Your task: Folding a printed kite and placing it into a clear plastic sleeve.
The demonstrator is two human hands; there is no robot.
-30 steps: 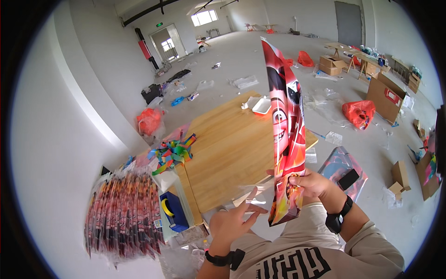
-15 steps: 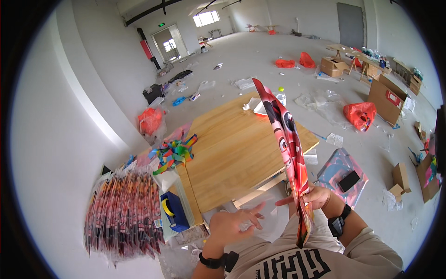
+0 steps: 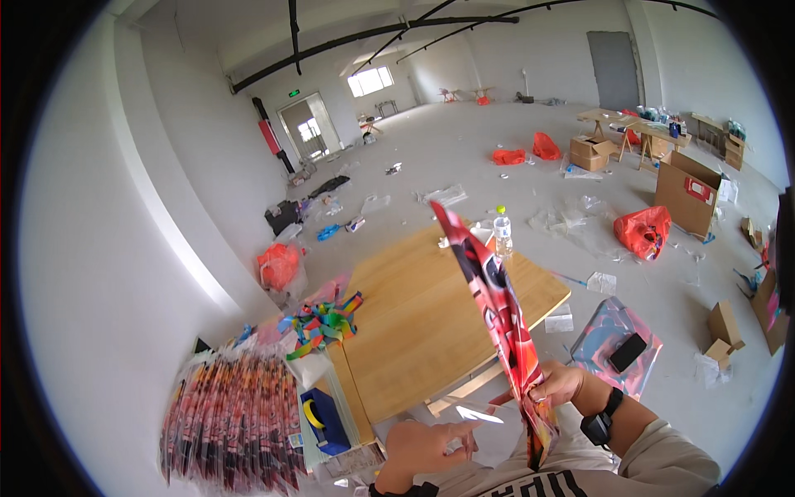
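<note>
In my right hand (image 3: pixel 556 385) is a long, narrow folded printed sheet (image 3: pixel 495 311), glossy red, black and orange with cartoon eyes. It stands tilted, its pointed top leaning left over the table, and my fingers close round its lower part. My left hand (image 3: pixel 426 447) is low in front of me, left of the sheet's bottom end. Its fingers are bent together at a clear plastic sleeve (image 3: pixel 479 414), which shows mainly as a bright glint. Much of the sleeve is too transparent to make out.
Before me stands a wooden table (image 3: pixel 414 331), with a water bottle (image 3: pixel 502 232) at its far edge. Left are rainbow ribbons (image 3: pixel 323 323), a blue tape dispenser (image 3: pixel 325 424) and many bagged folded sheets (image 3: pixel 236 418). Right, a phone (image 3: pixel 628 353) lies on a plastic-covered stool (image 3: pixel 598 331).
The view has tilted up. The folded sheet leans further left and its top sits lower in view. My left hand's fingers, spread before, are drawn together at the plastic.
</note>
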